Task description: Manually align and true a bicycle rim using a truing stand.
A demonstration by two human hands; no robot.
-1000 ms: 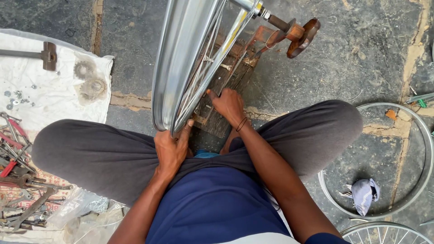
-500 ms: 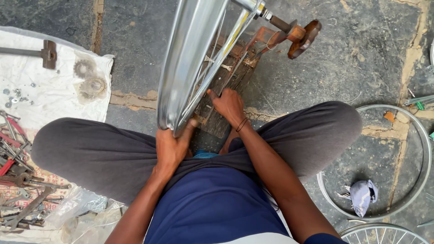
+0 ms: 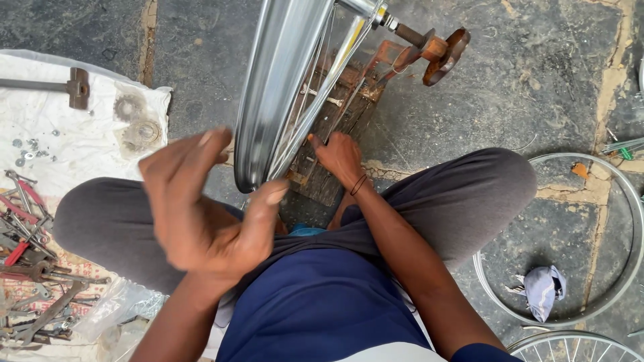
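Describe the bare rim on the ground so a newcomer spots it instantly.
Start at the person's right knee; just beyond it on the dark stone floor lies a thin silver hoop. Unlike the spoked wheel below, it has no spokes and rings a crumpled bluish cloth.

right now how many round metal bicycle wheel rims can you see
3: the shiny silver rim upright in the stand by both hands, a bare grey rim flat on the stone floor at right, and a spoked rim partly cut off at bottom right.

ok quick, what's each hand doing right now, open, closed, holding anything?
Left hand: open, fingers spread, holding nothing, lifted beside the wheel rim.
Right hand: at the spokes; whether it grips one cannot be told.
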